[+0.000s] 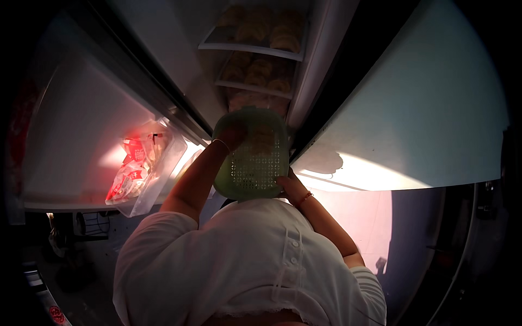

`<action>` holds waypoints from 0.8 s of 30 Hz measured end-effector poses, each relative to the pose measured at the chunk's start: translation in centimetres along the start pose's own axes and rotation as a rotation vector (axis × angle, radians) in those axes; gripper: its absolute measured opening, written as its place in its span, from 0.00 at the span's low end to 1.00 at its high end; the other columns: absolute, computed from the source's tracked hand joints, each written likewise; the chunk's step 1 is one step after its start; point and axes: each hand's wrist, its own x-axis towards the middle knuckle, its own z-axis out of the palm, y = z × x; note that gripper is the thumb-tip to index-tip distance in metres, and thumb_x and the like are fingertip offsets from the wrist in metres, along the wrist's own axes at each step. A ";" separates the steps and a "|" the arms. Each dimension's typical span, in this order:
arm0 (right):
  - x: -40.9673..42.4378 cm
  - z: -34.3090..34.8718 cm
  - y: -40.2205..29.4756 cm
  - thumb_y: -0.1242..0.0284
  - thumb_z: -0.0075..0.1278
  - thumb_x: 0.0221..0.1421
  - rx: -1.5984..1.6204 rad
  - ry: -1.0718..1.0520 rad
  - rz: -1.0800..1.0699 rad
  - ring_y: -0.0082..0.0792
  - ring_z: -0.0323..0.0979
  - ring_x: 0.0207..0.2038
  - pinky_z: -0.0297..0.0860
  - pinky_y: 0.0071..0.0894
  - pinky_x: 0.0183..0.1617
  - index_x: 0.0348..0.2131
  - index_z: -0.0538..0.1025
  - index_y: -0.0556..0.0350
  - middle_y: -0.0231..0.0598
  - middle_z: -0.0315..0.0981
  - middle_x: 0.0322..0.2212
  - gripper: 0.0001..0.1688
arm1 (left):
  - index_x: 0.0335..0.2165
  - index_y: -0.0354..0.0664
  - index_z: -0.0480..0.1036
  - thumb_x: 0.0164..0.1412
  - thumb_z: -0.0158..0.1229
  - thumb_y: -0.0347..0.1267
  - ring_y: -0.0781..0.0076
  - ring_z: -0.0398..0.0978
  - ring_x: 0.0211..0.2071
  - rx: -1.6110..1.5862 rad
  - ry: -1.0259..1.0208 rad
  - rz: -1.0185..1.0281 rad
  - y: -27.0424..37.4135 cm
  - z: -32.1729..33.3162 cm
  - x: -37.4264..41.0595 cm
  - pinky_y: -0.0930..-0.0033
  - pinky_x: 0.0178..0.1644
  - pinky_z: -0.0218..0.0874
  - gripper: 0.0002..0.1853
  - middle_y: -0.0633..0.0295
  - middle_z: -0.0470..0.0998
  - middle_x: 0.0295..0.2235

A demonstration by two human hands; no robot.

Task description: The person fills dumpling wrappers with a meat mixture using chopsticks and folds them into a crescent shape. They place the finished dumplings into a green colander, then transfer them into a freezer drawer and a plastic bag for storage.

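Observation:
A green plastic basket point(255, 173) with a perforated bottom is in front of my chest, at the opening of a refrigerator compartment. Pale food pieces point(262, 140), too dim to name, lie in its far part. My right hand point(288, 185) grips the basket's near right side. My left hand point(235, 136) reaches over the left rim into the basket, close to the food. Deep shadow covers its fingers, so I cannot tell whether they hold a piece. Beyond the basket, an upper tray point(253, 49) and a lower tray point(253, 85) hold several rounded, dumpling-like pieces.
An opened refrigerator door point(81, 163) stands at left, its clear bin point(157, 183) holding red-and-white plastic food bags point(132, 175). A pale door-like panel point(428, 102) slants along the right. Below the trays lies a pinkish package point(255, 100). Bright light falls on the floor point(367, 220) at right.

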 end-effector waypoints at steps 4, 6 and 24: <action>-0.4 0.4 -0.7 0.75 0.44 0.51 0.023 0.006 0.009 0.49 0.67 0.53 0.76 0.52 0.44 0.66 0.43 0.39 0.48 0.59 0.56 0.48 | 0.41 0.39 0.74 0.58 0.50 0.34 0.53 0.73 0.43 -0.170 -0.076 0.089 -0.2 -1.7 -0.1 0.55 0.50 0.64 0.15 0.48 0.76 0.41; -0.7 0.7 -1.3 0.79 0.42 0.52 0.055 0.016 0.010 0.48 0.69 0.52 0.76 0.50 0.45 0.65 0.47 0.45 0.47 0.60 0.55 0.44 | 0.38 0.39 0.74 0.58 0.54 0.35 0.61 0.76 0.36 -0.360 0.083 0.166 -0.5 -1.7 -0.2 0.59 0.43 0.67 0.13 0.57 0.78 0.36; 0.3 2.0 -3.1 0.78 0.43 0.48 0.044 0.010 0.022 0.45 0.68 0.52 0.75 0.49 0.46 0.65 0.47 0.45 0.45 0.58 0.56 0.47 | 0.46 0.42 0.73 0.56 0.56 0.27 0.60 0.76 0.41 0.133 0.353 0.354 6.3 -14.1 19.5 0.62 0.46 0.67 0.17 0.53 0.77 0.40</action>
